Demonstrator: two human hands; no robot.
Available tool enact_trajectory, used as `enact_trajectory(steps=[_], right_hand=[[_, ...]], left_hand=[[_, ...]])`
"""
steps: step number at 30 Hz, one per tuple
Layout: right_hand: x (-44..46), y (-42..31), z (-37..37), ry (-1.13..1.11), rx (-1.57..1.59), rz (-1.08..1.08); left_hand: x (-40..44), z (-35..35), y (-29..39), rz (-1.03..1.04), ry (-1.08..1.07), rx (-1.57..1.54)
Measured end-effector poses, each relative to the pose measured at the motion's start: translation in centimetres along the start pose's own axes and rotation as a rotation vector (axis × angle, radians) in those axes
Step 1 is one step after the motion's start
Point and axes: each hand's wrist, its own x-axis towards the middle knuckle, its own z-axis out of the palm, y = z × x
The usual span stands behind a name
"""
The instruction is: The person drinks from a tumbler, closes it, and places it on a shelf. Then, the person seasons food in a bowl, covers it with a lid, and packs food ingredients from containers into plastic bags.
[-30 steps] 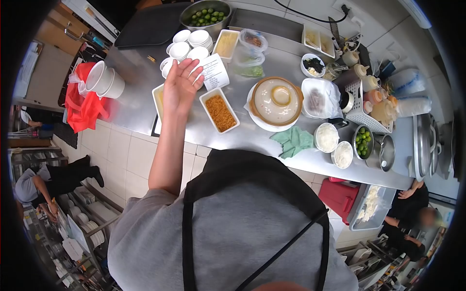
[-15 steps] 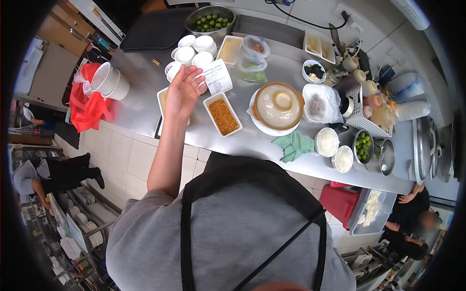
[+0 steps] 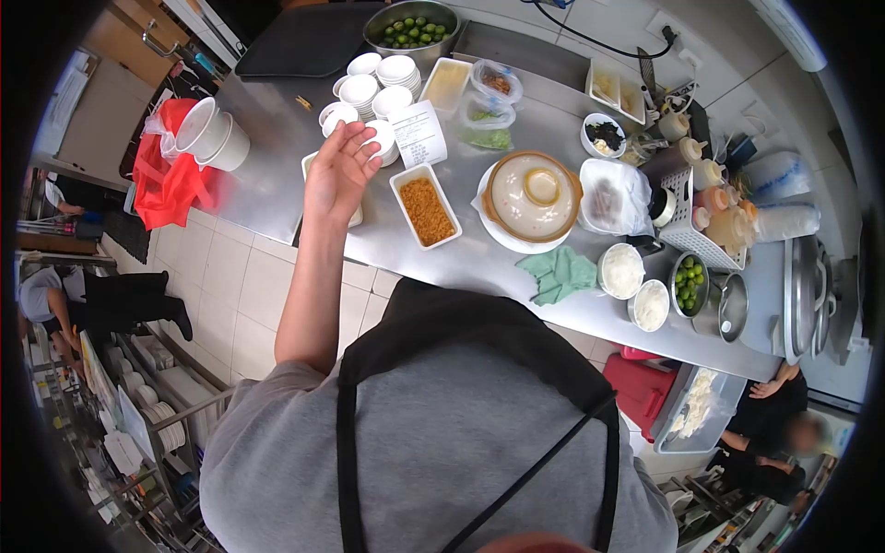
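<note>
My left hand point(image 3: 337, 170) is raised over the counter, palm showing, fingers loosely bent and apart, with nothing in it. Just beyond the fingertips stand stacks of white cups point(image 3: 358, 90), and a printed receipt point(image 3: 418, 134) leans beside them. A pale rectangular container point(image 3: 308, 166) is partly hidden behind the hand. To its right sits a white tub of orange-brown crumbs point(image 3: 425, 210). Farther right, a lidded clay pot point(image 3: 532, 197) rests on a white plate point(image 3: 489, 224). My right hand is out of view.
A green cloth point(image 3: 559, 274), bowls of white shreds point(image 3: 621, 269) and a bowl of green limes point(image 3: 689, 284) line the front right. A bottle basket point(image 3: 678, 217) stands behind. White buckets point(image 3: 214, 136) and a red bag point(image 3: 161, 180) are left. A co-worker point(image 3: 761, 433) is lower right.
My left hand has shifted slightly left and remains open. The view has moved a little, and the co-worker at far left has moved an arm. The counter items stay in place.
</note>
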Motion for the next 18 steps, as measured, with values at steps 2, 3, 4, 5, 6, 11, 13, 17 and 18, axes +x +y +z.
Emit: enact_trajectory(steps=[2,3,4,5,6,11,13,17,18], right_hand=[[0.5,0.6,0.1,0.046,-0.064,0.034],[0.7,1.1,0.2,0.068,-0.094,0.051],[0.9,1.4,0.3,0.087,-0.118,0.067],[1.1,1.6,0.3,0.104,-0.140,0.079],[1.3,1.9,0.3,0.117,-0.156,0.090],[1.9,2.6,0.6,0.148,-0.215,0.130],[2.0,2.8,0.6,0.155,-0.230,0.139],[2.2,3.2,0.6,0.172,-0.255,0.153],[2.2,3.3,0.8,0.174,-0.258,0.155]], left_hand=[[-0.1,-0.2,-0.3,-0.007,0.007,-0.009],[-0.1,-0.3,-0.4,-0.008,0.018,-0.013],[-0.1,-0.3,-0.6,-0.009,0.028,-0.018],[-0.1,-0.3,-0.8,-0.011,0.025,-0.023],[0.0,-0.3,-0.8,-0.016,0.025,-0.024],[0.0,-0.8,-0.5,-0.018,0.009,-0.036],[0.1,-1.2,-0.5,-0.009,-0.013,-0.040],[-0.1,-1.1,-1.0,-0.034,0.004,-0.046],[-0.2,-0.9,-1.1,-0.039,0.011,-0.040]])
